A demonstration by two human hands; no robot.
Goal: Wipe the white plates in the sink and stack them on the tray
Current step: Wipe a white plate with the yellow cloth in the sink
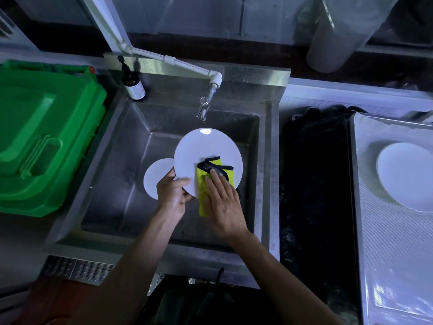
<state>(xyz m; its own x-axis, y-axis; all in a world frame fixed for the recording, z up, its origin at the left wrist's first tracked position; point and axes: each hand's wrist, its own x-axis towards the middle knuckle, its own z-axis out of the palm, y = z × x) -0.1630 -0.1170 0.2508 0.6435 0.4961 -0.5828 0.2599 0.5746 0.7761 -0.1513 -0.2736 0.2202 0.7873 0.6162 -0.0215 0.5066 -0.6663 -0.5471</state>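
Over the steel sink (131,146) the left hand (172,193) is gripping the near-left rim of a large white plate (203,151), thumb curled over the face, fingers tucked beneath, holding it tilted above the basin. The plate is looking round, smooth and glossy, a bright glint at its far edge. The right hand (222,200) is lying flat, fingers straight and together, pressing a yellow-green cloth (203,193) with dark trim onto the plate's near right. A second white plate (155,177) is lying on the sink floor, partly hidden behind the first. On the right, another plate (407,174) is sitting on the grey tray (398,266)
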